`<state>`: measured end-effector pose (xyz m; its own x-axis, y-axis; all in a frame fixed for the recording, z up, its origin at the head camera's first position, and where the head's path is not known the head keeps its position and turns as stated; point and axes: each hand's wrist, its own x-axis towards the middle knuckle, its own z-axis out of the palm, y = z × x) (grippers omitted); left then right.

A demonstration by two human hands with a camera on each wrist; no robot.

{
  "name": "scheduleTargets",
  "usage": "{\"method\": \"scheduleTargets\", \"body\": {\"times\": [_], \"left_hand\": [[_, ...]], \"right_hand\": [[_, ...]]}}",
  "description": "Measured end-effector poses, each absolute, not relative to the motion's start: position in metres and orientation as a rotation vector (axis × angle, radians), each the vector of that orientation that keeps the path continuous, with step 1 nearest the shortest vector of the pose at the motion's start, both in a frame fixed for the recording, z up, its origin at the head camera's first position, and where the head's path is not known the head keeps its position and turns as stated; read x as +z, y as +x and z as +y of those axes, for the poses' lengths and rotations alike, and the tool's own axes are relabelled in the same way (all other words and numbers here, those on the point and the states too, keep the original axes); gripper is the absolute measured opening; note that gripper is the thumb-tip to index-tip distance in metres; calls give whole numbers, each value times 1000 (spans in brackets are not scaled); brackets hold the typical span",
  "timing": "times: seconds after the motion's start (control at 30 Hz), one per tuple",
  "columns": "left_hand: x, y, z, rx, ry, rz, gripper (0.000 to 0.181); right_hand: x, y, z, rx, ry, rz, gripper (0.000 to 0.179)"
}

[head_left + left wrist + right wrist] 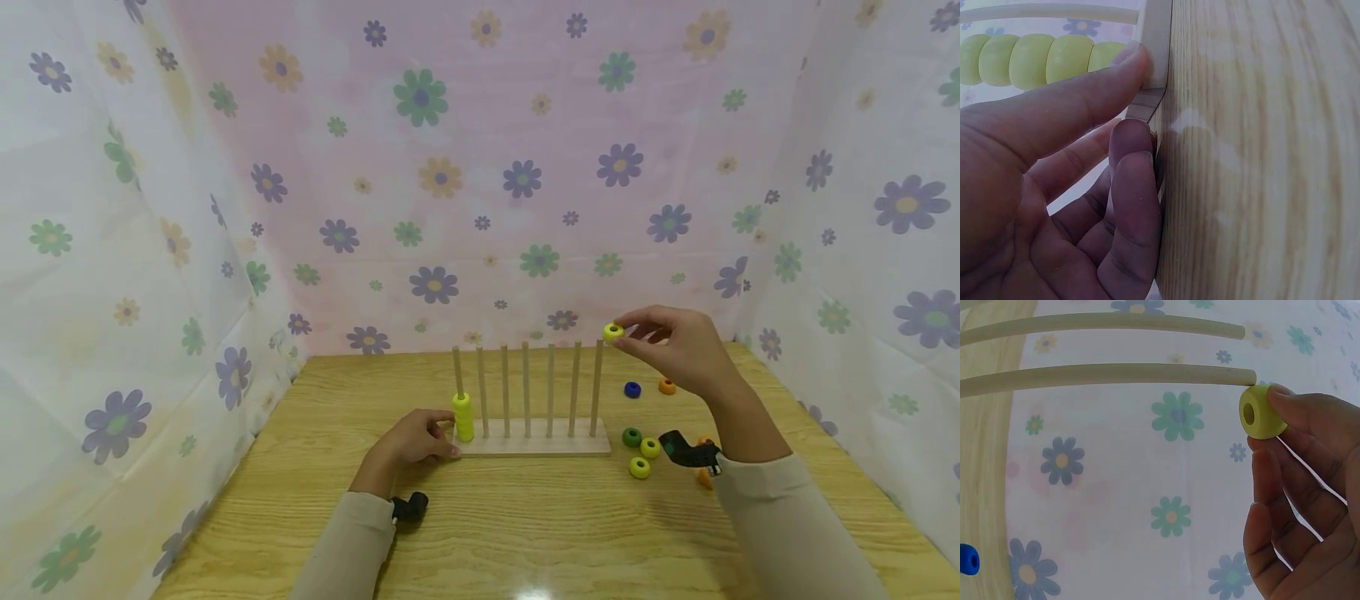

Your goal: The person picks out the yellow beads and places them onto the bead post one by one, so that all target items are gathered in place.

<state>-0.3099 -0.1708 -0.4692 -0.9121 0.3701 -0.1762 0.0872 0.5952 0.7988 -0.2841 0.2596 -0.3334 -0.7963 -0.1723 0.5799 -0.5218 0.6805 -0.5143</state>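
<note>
A wooden peg stand [536, 450] with several upright pegs stands on the table. Its leftmost peg carries a stack of yellow beads [462, 418]. My left hand [415, 437] grips the left end of the base, thumb on top beside the stack and fingers curled against the end. My right hand [678, 342] pinches a yellow bead [1261, 412] between thumb and fingers. That bead is right at the top of the rightmost peg [1116, 374], beside its tip, with its hole facing partly toward the right wrist camera.
Loose beads lie right of the stand: a blue bead [632, 389], an orange bead [667, 386], a green bead [632, 437] and two yellow beads [640, 467]. More orange beads [705, 478] are partly hidden by the right wrist. Flowered cloth [495, 250] surrounds the wooden table [525, 533].
</note>
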Motion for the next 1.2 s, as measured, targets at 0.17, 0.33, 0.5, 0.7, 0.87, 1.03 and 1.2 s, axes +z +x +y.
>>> {"method": "scheduleTargets", "body": {"times": [0.17,0.33,0.5,0.7,0.87,1.03,1.2], "left_hand": [[-470,-310,-171,1227,377,2503,74],[-471,-311,-171,1228,382,2497,74],[-472,-311,-172,1227,384,2495,75],[-471,-311,-172,1214,384,2512,75],[-470,-311,-172,1214,376,2519,74],[-469,-310,-171,1214,371,2512,73],[-469,-309,-171,1213,371,2510,74]], "right_hand": [[-330,-284,257,935,549,-2375,19],[-328,-284,251,949,573,-2384,20],[-329,-286,245,955,606,-2383,19],[-328,-289,237,895,692,-2337,16],[-326,-289,230,899,714,-2336,15],[-324,-288,224,948,705,-2352,13],[-323,-289,219,954,745,-2346,14]]}}
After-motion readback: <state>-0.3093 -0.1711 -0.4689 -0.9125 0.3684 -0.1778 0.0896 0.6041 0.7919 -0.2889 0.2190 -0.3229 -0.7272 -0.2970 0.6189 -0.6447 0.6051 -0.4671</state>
